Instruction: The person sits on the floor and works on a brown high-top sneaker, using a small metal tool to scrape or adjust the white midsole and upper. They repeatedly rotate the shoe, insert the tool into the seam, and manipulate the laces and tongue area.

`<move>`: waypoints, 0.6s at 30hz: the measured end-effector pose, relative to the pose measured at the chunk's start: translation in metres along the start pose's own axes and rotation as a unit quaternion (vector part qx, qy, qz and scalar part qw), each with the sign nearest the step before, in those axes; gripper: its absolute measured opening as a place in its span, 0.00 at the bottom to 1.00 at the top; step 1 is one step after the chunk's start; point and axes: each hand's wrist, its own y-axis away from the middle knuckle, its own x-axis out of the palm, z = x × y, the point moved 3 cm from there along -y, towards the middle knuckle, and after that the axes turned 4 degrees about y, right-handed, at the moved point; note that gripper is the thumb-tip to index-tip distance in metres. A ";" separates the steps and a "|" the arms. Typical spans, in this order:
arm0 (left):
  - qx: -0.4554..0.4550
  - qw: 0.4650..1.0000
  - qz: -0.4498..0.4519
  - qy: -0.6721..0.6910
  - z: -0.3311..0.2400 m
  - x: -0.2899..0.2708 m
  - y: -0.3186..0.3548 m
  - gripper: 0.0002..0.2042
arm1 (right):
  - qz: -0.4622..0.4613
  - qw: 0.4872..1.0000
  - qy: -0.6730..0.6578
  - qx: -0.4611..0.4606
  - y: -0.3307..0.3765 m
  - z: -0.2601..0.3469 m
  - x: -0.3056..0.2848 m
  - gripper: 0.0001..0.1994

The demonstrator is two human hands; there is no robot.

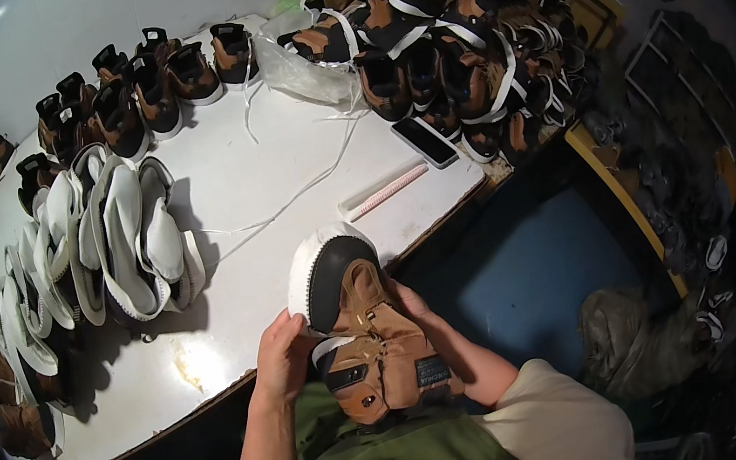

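Just past the table's near edge I hold a brown shoe upper (383, 350) with a black toe and a white band stitched around it. Its toe points away from me, and its soft brown part sags toward my lap. My left hand (282, 344) pinches the white band at the left side of the toe. Along the right side, my right hand (410, 303) grips the same upper; its fingers are partly hidden behind it. Nearest on the table, to the left, stands a row of white-banded shoe uppers (120, 241) packed close together.
Brown and black shoes (149, 91) line the far left of the white table (248, 176). A large shoe pile (447, 59) fills the far right, beside a clear plastic bag (308, 74). A phone (424, 142), a pink-and-white stick (389, 191) and loose white cord (289, 205) lie on the table.
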 end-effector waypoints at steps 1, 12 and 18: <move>-0.004 1.000 -0.001 0.007 0.002 0.000 -0.001 0.20 | -0.010 1.000 -0.018 0.011 -0.001 -0.002 -0.006 0.27; -0.017 1.000 0.006 0.025 0.010 -0.010 -0.005 0.17 | 0.109 0.987 0.110 -0.046 0.020 -0.007 -0.004 0.19; -0.049 0.998 0.015 -0.025 0.024 -0.020 -0.004 0.12 | -0.052 0.819 0.564 -0.090 0.048 0.003 0.088 0.16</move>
